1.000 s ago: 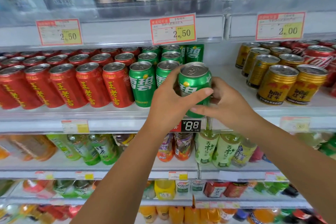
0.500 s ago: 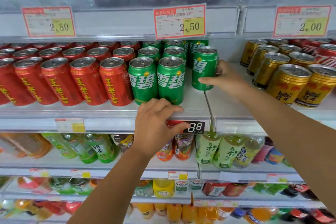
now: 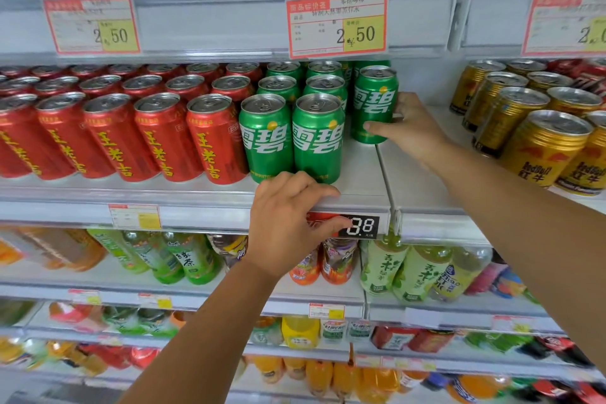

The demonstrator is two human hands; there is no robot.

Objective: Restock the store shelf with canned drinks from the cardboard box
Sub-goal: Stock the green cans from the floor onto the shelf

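Right hand (image 3: 410,128), mid-right of frame: grip wrapped on a green can (image 3: 373,102), thumb across the front low down, fingers round the far side. The can stands upright on the shelf (image 3: 360,174), 3rd green column, set back from the two front green cans (image 3: 292,138) just left of it in the frame, w/ bare shelf in front. More green tops show behind it; whether it touches them, can't tell.

Left hand (image 3: 285,223), centre frame: grip clamped on the shelf's front lip, fingers over the top, thumb by the digital price tag (image 3: 364,226). It's a brace and carries nothing. Cardboard box: not in view.

Step in hand, by the look of it: seating this can in its lane. To do it well:
- Slide it, base flat, straight back till it meets the can behind. No lifting, as the price card (image 3: 337,23) hangs low over the tops.
- Keep the label facing out like its neighbours.
- Watch its left flank: the 2nd column is just beside it & a nudge could shift those cans.
- Gold cans (image 3: 541,144), far right, are well apart, so fingers can come away to that side.
- Release only once the can sits square.

The lane prob. needs more cans up front.
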